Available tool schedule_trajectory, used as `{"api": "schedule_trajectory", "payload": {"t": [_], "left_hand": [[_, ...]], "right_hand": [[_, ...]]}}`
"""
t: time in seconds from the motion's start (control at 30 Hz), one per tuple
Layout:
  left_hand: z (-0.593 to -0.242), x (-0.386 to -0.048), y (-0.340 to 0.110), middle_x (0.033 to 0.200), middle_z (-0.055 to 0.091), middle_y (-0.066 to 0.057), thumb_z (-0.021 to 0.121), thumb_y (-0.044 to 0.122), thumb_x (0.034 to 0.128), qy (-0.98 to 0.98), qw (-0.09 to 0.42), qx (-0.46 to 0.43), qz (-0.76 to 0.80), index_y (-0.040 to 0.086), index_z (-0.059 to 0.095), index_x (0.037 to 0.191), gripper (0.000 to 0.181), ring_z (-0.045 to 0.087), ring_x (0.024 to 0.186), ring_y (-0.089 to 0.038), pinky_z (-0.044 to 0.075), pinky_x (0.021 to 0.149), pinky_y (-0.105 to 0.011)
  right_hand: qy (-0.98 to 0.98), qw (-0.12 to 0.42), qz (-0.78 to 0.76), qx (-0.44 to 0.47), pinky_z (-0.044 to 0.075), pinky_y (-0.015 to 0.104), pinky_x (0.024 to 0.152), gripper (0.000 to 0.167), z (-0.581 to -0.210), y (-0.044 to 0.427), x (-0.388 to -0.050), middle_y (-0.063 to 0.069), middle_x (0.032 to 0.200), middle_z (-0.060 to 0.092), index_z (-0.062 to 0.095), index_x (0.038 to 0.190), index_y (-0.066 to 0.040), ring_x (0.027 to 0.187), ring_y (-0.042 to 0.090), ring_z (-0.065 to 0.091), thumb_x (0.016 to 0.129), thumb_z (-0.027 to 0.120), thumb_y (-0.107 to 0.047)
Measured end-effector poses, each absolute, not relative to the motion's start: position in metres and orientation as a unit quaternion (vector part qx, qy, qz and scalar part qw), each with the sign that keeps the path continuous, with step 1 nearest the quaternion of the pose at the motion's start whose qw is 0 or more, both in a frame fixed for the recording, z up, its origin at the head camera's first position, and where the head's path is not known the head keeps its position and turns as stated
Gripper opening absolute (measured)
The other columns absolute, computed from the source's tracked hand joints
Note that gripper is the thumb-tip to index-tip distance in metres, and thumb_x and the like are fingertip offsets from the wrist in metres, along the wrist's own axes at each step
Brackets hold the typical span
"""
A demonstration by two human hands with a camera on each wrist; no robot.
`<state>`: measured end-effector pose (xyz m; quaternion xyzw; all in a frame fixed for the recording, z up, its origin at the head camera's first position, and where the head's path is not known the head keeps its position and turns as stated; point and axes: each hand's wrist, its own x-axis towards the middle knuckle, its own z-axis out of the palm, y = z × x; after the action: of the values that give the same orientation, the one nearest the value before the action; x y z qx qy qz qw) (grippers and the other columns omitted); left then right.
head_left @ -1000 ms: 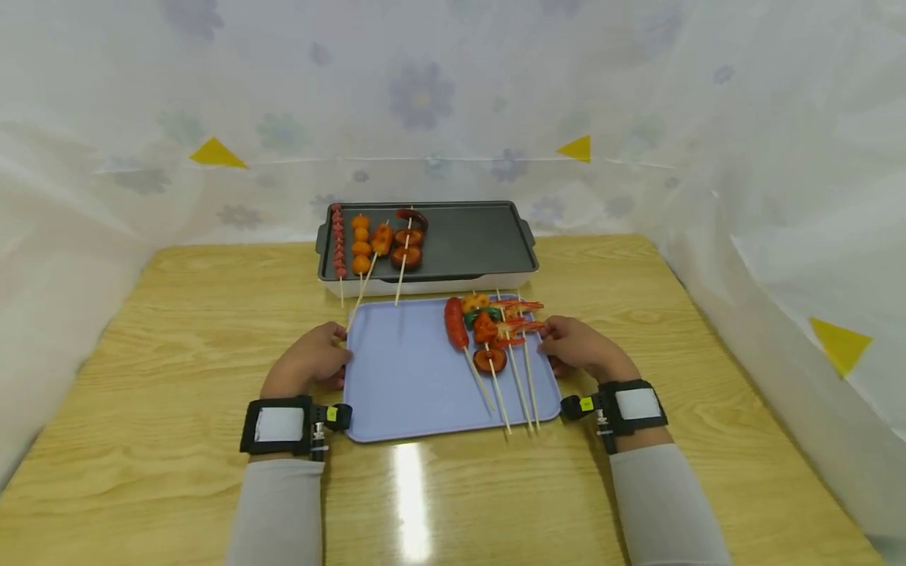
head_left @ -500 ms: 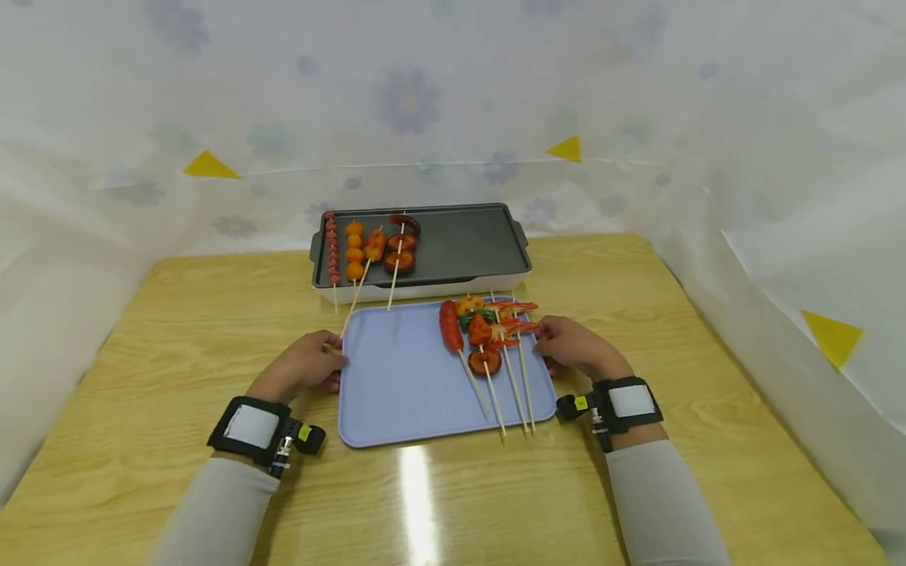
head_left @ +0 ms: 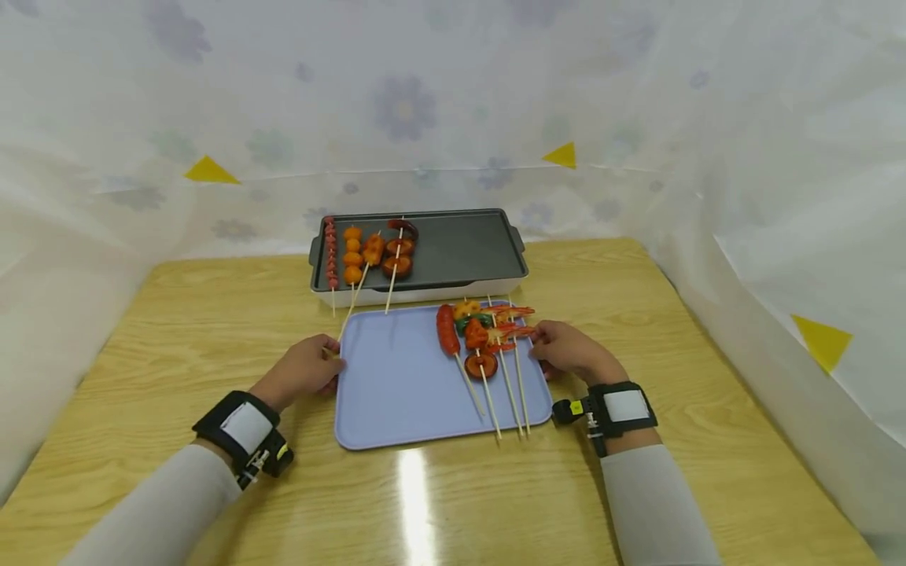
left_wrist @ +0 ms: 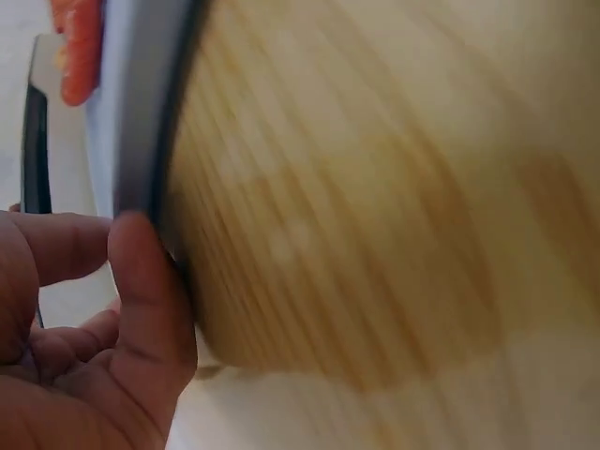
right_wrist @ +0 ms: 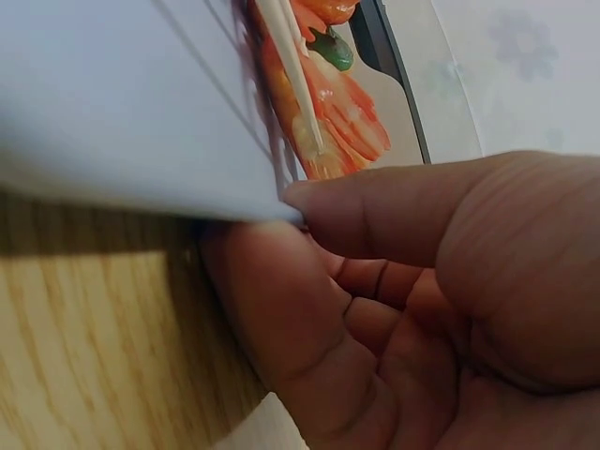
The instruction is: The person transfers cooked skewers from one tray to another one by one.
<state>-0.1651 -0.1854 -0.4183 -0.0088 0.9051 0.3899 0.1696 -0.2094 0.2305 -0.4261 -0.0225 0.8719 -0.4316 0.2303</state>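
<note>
My left hand (head_left: 304,367) pinches the left rim of a pale lavender tray (head_left: 389,385); the left wrist view shows the rim between thumb and finger. At the opposite rim, my right hand (head_left: 572,351) pinches the tray too, its thumb (right_wrist: 281,291) and forefinger closing on the edge in the right wrist view. Skewers lie on the tray's right half: a red sausage (head_left: 447,330), a mixed one with a mushroom slice (head_left: 481,365), and shrimp (head_left: 511,333) at the right. Their sticks point toward me, some past the front rim.
Behind the tray stands a dark griddle (head_left: 460,248) with a white base. On its left half lie several skewers, including red beads (head_left: 330,255), orange balls (head_left: 352,258) and mushroom slices (head_left: 398,267); some sticks overhang its front. A pale flowered sheet (head_left: 453,118) surrounds the wooden table (head_left: 212,314).
My left forearm and wrist have swung outward to the left and turned, while the fingers stay at the tray's rim. The right hand, tray and skewers keep about the same places.
</note>
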Motion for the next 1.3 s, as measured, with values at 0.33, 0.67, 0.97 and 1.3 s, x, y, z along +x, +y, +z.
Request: {"api": "schedule_trajectory", "payload": {"t": [0.33,0.67,0.97,1.3], "left_hand": [[-0.410,-0.158,-0.222,0.135,0.044,-0.035,0.050,0.030,0.1037,0.984,-0.058,0.096,0.141,-0.008,0.046,0.139,0.052,0.043,0.122,-0.053,0.038,0.097,-0.066],[-0.392,-0.165,-0.237,0.161,0.016,-0.023,0.043,0.047,0.1037,0.974,-0.119,0.179,0.072,0.007,0.035,0.153,0.064,-0.001,0.148,-0.045,0.009,0.110,-0.071],[-0.376,-0.188,-0.201,0.153,0.036,-0.023,0.061,0.036,0.0960,0.910,-0.239,0.337,0.029,0.005,0.052,0.142,0.057,0.022,0.144,-0.043,0.025,0.113,-0.059],[-0.356,-0.215,-0.167,0.155,0.033,-0.023,0.060,0.046,0.0963,0.929,-0.210,0.303,-0.044,0.007,0.047,0.146,0.064,0.021,0.145,-0.042,0.027,0.112,-0.060]], "right_hand": [[0.863,0.236,-0.447,-0.015,0.051,0.031,0.056,0.016,-0.427,0.231,-0.206,0.013,0.089,0.055,0.051,0.111,0.001,0.067,0.020,0.057,0.097,0.055,-0.005],[0.863,0.235,-0.447,-0.020,0.051,0.031,0.056,0.015,-0.424,0.235,-0.205,0.012,0.087,0.055,0.050,0.109,0.001,0.066,0.021,0.057,0.097,0.054,-0.005],[0.861,0.234,-0.451,-0.018,0.050,0.031,0.055,0.013,-0.423,0.237,-0.204,0.011,0.086,0.054,0.049,0.109,0.001,0.065,0.021,0.056,0.098,0.053,-0.005],[0.860,0.234,-0.454,-0.016,0.050,0.031,0.055,0.015,-0.423,0.233,-0.206,0.012,0.086,0.055,0.050,0.110,0.001,0.064,0.021,0.057,0.097,0.054,-0.005]]}}
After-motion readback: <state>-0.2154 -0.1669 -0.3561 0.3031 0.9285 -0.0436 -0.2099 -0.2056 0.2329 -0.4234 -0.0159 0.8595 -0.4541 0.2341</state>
